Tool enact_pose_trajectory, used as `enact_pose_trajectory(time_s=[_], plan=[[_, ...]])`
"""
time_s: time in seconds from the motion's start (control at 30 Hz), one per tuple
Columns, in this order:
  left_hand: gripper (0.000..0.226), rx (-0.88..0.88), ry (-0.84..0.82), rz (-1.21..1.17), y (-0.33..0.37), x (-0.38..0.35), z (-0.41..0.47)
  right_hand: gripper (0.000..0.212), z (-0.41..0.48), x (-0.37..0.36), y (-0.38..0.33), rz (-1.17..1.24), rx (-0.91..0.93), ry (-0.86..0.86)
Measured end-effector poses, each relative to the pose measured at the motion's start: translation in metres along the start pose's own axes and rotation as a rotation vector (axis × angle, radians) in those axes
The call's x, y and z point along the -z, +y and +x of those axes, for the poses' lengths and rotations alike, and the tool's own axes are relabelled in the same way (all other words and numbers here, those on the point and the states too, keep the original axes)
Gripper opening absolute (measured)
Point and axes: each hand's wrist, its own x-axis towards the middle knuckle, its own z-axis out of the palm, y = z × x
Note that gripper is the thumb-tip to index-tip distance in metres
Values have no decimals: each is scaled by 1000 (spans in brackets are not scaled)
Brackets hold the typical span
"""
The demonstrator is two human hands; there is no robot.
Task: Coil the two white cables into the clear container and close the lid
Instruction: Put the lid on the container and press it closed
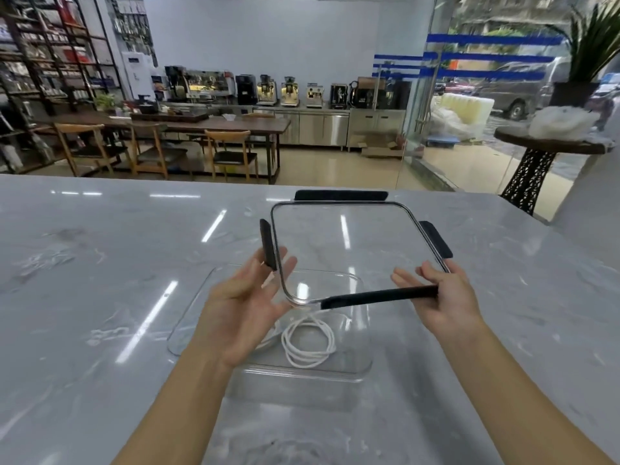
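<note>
A grey-white marble table (84, 297) fills the lower view, with a café-like room of wooden chairs and coffee machines beyond it. On the table, near the person, stands the clear container (364, 367), open at the top. The clear lid (342, 250) is held tilted in the air above its far side, and has a black latch (379, 297) on each of its four edges. The left hand (248, 297) is palm up with the fingers straight and spread, propping the lid's left edge by the side latch. The right hand (439, 297) pinches the lid's near right corner, at the end of the front latch, between thumb and fingers. The white cables (308, 344) lie coiled on the container's floor, partly hidden behind the left hand.
</note>
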Motion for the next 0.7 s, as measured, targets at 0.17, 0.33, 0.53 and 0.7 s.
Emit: enact_pose_trajectory(time_s=[0.17,0.33,0.53,0.7], plan=[[20,-90,263,387,27,12,3,38,-15,-24,20,-239,106,8],[45,-56,423,583,53,34,-7,18,-34,-28,29,-414,106,-74],[26,-27,496,884,80,57,-10,15,-56,-24,32,-885,152,-75],[11,-136,532,1291,70,64,-16,11,-58,-16,37,-955,212,-62]])
